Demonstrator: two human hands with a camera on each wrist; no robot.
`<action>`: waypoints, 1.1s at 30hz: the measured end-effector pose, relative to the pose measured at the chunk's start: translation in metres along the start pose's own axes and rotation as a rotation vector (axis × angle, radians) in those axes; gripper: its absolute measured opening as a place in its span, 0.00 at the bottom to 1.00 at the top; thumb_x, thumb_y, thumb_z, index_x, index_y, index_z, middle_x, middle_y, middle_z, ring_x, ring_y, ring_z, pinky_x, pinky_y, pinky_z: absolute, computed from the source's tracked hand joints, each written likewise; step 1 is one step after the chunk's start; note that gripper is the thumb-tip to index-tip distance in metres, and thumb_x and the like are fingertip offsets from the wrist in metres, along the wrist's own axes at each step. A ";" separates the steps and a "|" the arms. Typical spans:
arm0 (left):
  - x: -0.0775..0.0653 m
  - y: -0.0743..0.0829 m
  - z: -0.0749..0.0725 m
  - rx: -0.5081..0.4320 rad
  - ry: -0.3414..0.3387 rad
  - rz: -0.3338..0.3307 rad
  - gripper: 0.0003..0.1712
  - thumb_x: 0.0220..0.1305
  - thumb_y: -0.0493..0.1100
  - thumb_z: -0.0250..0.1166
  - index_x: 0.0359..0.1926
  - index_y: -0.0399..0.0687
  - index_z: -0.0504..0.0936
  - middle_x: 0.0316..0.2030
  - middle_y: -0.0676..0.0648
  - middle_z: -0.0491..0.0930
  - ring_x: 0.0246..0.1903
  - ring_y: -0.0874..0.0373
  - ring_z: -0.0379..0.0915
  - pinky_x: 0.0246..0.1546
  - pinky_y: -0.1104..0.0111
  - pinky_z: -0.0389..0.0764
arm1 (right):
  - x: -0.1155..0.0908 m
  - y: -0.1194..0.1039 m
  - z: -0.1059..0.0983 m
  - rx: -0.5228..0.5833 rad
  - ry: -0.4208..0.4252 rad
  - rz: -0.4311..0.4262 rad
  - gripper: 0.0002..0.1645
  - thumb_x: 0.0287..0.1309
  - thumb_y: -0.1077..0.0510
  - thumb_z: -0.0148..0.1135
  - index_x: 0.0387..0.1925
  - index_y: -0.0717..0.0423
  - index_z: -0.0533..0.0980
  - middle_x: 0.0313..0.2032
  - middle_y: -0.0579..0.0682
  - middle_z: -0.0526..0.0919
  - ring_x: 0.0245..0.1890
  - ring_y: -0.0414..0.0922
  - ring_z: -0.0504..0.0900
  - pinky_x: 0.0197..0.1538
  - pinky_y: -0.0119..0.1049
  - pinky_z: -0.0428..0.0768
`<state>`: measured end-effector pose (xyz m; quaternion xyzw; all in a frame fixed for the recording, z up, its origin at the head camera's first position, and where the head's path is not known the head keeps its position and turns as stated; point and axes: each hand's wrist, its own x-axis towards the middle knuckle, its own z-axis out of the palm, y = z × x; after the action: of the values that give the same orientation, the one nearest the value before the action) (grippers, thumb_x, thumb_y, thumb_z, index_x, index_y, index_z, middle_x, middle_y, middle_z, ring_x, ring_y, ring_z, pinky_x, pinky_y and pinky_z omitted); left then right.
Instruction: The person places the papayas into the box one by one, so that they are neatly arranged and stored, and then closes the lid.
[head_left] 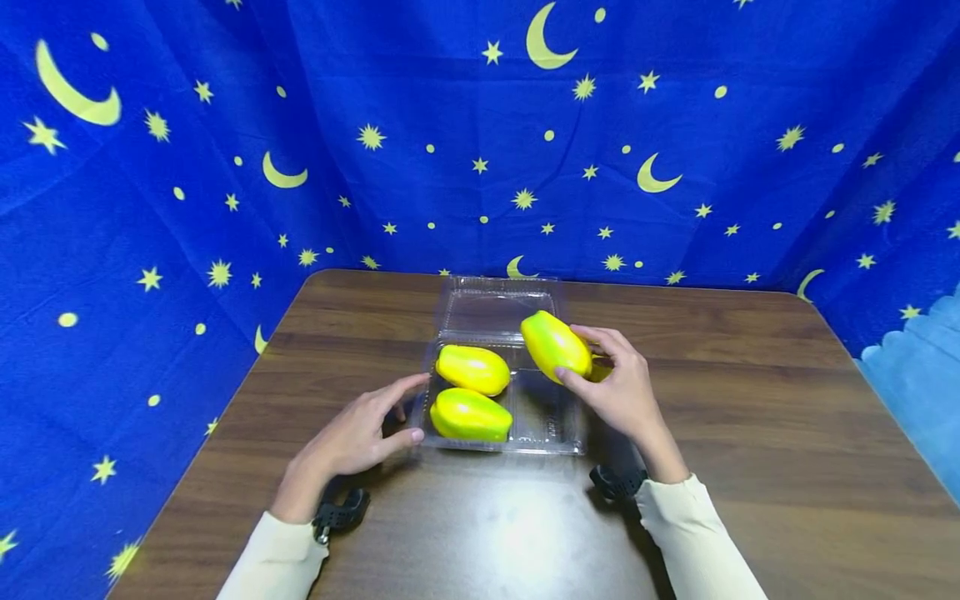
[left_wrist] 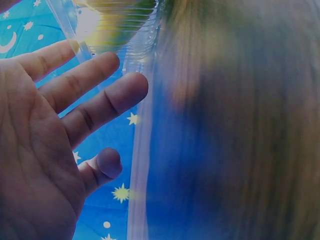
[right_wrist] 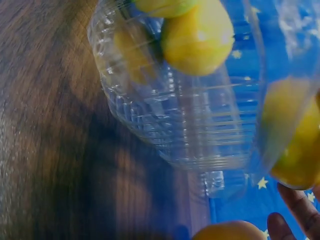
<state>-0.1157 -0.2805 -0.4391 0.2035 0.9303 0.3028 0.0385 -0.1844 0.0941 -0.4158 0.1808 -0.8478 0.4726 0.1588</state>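
Fruit (head_left: 553,343) in R hand (head_left: 621,387) over clr box (head_left: 540,444) (L half: 2 others (head_left: 471,414)).

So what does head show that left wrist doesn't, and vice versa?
Only head: the right hand gripping a yellow-green fruit, plus both cream sleeves.
Only left wrist: the left palm, face-on.
Both: the left hand, the clear container with yellow showing inside, the table and the star-patterned cloth.
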 end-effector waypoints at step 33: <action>-0.002 0.001 0.001 0.019 0.002 -0.014 0.41 0.67 0.58 0.65 0.77 0.69 0.56 0.73 0.56 0.66 0.55 0.58 0.75 0.61 0.48 0.74 | 0.004 0.012 0.021 -0.043 -0.175 -0.100 0.38 0.47 0.51 0.81 0.61 0.47 0.77 0.57 0.47 0.79 0.57 0.44 0.78 0.53 0.46 0.81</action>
<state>-0.1138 -0.2802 -0.4393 0.1968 0.9345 0.2941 0.0377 -0.1952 0.0815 -0.4331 0.2600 -0.8584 0.4280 0.1113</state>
